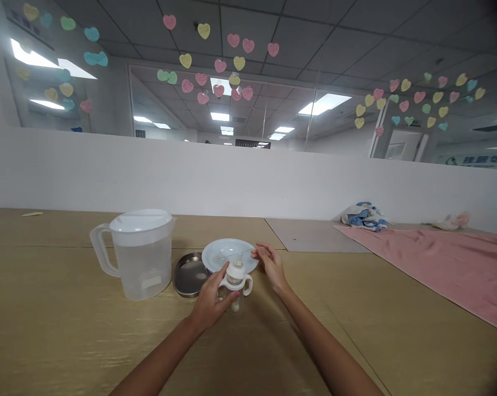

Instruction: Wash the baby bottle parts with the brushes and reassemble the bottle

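My left hand (pixel 214 297) is wrapped around a small clear baby bottle (pixel 235 280) with a white collar, two white side handles and a clear teat on top. The bottle stands upright in front of me, before a white bowl (pixel 215 247). To the right of the bowl, my right hand (pixel 271 264) is closed in a pinch on a thin, pale stick (pixel 244 252). The stick points left across the bowl, just above the teat. Its far end is too fine to make out. What lies in the bowl is partly hidden by the bottle and hand.
Left of the bowl lies a round metal tray (pixel 189 276). Beside it stands a lidded translucent pitcher (pixel 143 264) with liquid inside. A pink cloth (pixel 442 258) covers the right of the table, with a crumpled blue-and-white cloth (pixel 364 215) behind it. A low white wall (pixel 231 184) closes the back.
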The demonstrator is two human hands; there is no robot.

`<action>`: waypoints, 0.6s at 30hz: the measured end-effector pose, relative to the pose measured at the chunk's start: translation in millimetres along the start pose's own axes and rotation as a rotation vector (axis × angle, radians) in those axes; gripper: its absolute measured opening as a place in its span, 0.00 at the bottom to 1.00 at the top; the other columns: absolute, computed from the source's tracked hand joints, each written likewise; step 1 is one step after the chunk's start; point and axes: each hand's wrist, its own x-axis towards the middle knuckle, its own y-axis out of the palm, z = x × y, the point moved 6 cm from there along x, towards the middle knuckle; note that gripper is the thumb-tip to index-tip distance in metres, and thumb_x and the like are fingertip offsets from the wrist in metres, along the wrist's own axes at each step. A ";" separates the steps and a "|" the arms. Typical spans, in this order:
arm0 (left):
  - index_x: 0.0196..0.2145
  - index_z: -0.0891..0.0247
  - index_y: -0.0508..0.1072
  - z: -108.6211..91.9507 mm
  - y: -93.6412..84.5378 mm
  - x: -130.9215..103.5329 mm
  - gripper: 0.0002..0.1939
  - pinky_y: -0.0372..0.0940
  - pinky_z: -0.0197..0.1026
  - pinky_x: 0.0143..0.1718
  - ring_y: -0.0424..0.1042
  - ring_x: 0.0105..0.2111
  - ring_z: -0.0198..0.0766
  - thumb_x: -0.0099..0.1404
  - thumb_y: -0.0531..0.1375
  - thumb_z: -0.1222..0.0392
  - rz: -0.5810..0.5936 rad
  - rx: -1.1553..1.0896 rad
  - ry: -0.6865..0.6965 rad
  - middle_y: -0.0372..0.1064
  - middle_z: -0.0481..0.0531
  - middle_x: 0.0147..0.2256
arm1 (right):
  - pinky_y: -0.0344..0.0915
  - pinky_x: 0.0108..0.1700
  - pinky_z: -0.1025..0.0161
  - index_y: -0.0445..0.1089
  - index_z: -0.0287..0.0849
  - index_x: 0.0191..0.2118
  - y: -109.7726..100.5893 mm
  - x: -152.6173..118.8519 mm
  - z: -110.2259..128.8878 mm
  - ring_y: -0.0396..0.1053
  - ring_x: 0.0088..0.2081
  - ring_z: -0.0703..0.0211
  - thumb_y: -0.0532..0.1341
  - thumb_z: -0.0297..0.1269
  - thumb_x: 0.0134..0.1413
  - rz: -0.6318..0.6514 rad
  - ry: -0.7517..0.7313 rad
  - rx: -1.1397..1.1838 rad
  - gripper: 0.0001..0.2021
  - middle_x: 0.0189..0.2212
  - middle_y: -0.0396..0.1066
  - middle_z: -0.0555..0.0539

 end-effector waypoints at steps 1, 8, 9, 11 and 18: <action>0.60 0.63 0.53 0.2 0.1 -0.1 0.34 0.57 0.50 0.55 0.61 0.55 0.47 0.61 0.56 0.48 -0.008 0.003 0.002 0.59 0.60 0.56 | 0.65 0.42 0.58 0.69 0.40 0.37 5.2 -3.7 0.9 0.69 0.31 0.60 0.61 0.51 0.46 0.034 -0.019 0.003 0.19 0.28 0.71 0.47; 0.58 0.65 0.57 -1.9 -0.2 0.0 0.32 0.60 0.51 0.52 0.64 0.52 0.49 0.60 0.56 0.48 -0.041 0.034 0.022 0.63 0.63 0.53 | 0.65 0.43 0.60 0.65 0.45 0.50 42.1 -38.9 10.1 0.68 0.38 0.58 0.64 0.43 0.45 0.278 -0.166 -0.298 0.23 0.40 0.69 0.46; 0.58 0.65 0.57 -2.3 -0.2 0.1 0.32 0.60 0.50 0.52 0.64 0.52 0.48 0.60 0.56 0.48 -0.041 0.039 0.022 0.63 0.63 0.53 | 0.65 0.43 0.60 0.65 0.45 0.50 41.5 -38.9 9.9 0.68 0.38 0.58 0.64 0.42 0.45 0.252 -0.163 -0.301 0.23 0.40 0.69 0.46; 0.58 0.65 0.57 -3.2 0.1 0.4 0.32 0.60 0.50 0.52 0.65 0.52 0.48 0.60 0.56 0.48 -0.038 0.044 0.023 0.63 0.62 0.53 | 0.66 0.43 0.60 0.65 0.44 0.49 38.9 -35.7 9.6 0.68 0.39 0.58 0.65 0.41 0.44 0.198 -0.140 -0.225 0.23 0.39 0.69 0.46; 0.58 0.63 0.57 -4.7 0.0 1.3 0.31 0.61 0.49 0.51 0.65 0.50 0.46 0.60 0.57 0.48 -0.033 0.047 0.028 0.65 0.61 0.51 | 0.69 0.41 0.59 0.71 0.41 0.41 34.8 -24.0 5.4 0.68 0.41 0.56 0.70 0.40 0.34 0.078 0.213 0.278 0.23 0.42 0.69 0.45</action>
